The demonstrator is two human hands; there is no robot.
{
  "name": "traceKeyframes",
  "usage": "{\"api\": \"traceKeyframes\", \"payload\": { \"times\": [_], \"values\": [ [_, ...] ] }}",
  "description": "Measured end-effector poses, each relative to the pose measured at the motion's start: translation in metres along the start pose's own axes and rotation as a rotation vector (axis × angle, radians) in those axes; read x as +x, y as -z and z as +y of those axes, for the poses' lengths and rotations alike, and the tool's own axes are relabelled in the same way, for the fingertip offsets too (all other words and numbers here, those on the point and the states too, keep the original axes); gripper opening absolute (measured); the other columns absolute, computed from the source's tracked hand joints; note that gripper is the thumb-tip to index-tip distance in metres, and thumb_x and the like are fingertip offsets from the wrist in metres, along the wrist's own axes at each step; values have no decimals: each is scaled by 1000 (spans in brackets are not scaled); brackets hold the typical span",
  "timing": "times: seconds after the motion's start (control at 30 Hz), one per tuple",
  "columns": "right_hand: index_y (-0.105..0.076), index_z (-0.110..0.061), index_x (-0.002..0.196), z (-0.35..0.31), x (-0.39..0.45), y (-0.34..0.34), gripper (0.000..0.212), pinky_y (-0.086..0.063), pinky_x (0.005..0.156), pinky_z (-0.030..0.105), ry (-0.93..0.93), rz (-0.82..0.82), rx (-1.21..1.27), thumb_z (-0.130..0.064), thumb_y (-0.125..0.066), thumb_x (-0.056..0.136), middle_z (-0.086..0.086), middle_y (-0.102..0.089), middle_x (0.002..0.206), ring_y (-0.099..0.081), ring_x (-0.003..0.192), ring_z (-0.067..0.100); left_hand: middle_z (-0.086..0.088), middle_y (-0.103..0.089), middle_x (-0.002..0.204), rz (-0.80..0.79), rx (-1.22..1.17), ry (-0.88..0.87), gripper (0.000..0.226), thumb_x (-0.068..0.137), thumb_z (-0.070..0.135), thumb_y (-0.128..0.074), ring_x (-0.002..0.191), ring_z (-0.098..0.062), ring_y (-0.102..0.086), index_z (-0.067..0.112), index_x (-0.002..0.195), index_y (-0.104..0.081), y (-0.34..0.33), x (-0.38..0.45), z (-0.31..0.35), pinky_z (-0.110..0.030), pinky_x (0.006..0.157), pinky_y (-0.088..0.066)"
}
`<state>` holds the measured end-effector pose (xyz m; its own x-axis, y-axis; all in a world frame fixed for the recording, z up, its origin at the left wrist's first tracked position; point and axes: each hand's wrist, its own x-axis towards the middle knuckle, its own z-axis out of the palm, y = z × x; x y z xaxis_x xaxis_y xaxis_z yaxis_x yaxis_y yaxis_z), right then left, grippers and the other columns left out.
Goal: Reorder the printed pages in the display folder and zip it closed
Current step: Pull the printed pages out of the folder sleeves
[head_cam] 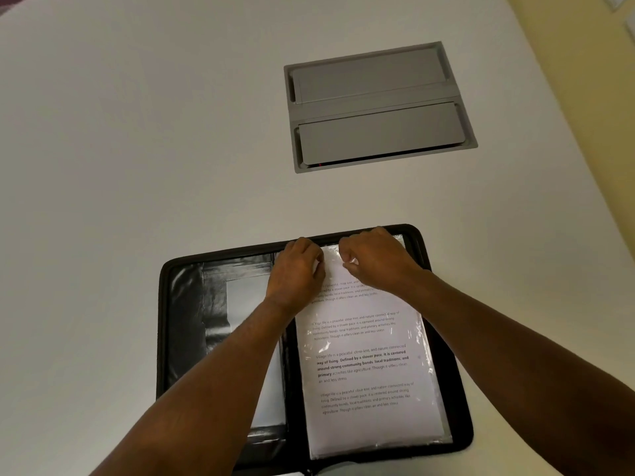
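One folder [178, 338], one printed page [364, 372], two hands.

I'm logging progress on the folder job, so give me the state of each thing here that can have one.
display folder: unzipped, lying open flat on the table.
printed page: in the right-hand clear sleeve, text up.
left hand: fingers curled at the page's top edge.
right hand: pinching the sleeve's top edge.
cable hatch in the table: both flaps shut.
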<state>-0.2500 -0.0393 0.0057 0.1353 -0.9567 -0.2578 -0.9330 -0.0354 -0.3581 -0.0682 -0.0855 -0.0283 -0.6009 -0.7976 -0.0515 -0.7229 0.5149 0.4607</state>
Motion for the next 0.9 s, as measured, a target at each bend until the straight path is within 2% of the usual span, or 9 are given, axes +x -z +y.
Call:
{"api": "traceKeyframes", "payload": {
  "times": [0.07,0.13,0.23,0.3,0.4,0.5,0.6,0.8,0.9],
  "values": [
    [-61,-22,100,-1,1,5,21,-45,78,27,-59,-46,101,-41,-56,94,-6,-67,85,-61,80,14,0,-57,91,-23,-31,24,6,88,20,-57,86,-15,-49,15,92,-57,4,-1,1,-28,70,-41],
    [-64,-19,99,-1,5,10,30,-52,76,34,-116,-106,177,-44,-48,98,-2,-69,86,-63,77,15,2,-54,81,-79,-61,64,6,89,22,-54,78,-14,-47,18,87,-50,8,-3,3,-25,60,-34],
    [-66,-14,93,2,13,14,18,-56,72,36,-167,-223,118,-22,-50,98,4,-68,88,-66,71,17,3,-53,76,-156,-75,87,6,89,22,-52,70,-13,-49,19,91,-48,9,-4,4,-22,55,-31],
    [-68,-16,98,4,18,16,14,-57,71,32,-156,-286,31,-9,-58,91,4,-68,96,-66,73,15,4,-58,83,-171,-74,84,14,88,20,-55,77,-12,-52,18,101,-54,8,-5,4,-22,62,-37],
    [-67,-13,111,2,25,17,22,-57,75,32,-160,-357,-68,-13,-67,89,7,-63,105,-62,72,15,3,-63,94,-161,-75,46,19,85,18,-58,89,-12,-54,16,103,-62,8,-7,4,-24,72,-43],
    [-63,-7,112,-3,32,15,29,-53,72,31,-154,-402,-209,-17,-71,85,6,-60,98,-61,81,19,2,-62,91,-163,-72,41,11,84,15,-57,88,-14,-53,15,94,-62,9,-9,3,-22,70,-39],
    [-60,-8,113,-5,35,14,34,-45,68,29,-200,-434,-282,-15,-72,83,4,-54,92,-53,79,17,0,-64,95,-153,-85,39,14,85,15,-57,90,-13,-52,14,98,-63,7,-10,4,-22,73,-41],
    [-58,-11,116,-4,40,20,34,-46,72,31,-229,-427,-257,-23,-70,86,2,-55,95,-57,86,18,0,-66,110,-126,-102,41,26,88,19,-57,103,-15,-54,15,113,-62,6,-7,5,-26,84,-46],
    [-65,-13,112,4,55,36,35,-52,77,34,-223,-430,-174,-30,-73,82,1,-63,100,-60,91,20,0,-65,112,-114,-116,51,28,89,21,-58,103,-14,-55,16,117,-60,7,-3,7,-27,86,-47]
  ]
}}
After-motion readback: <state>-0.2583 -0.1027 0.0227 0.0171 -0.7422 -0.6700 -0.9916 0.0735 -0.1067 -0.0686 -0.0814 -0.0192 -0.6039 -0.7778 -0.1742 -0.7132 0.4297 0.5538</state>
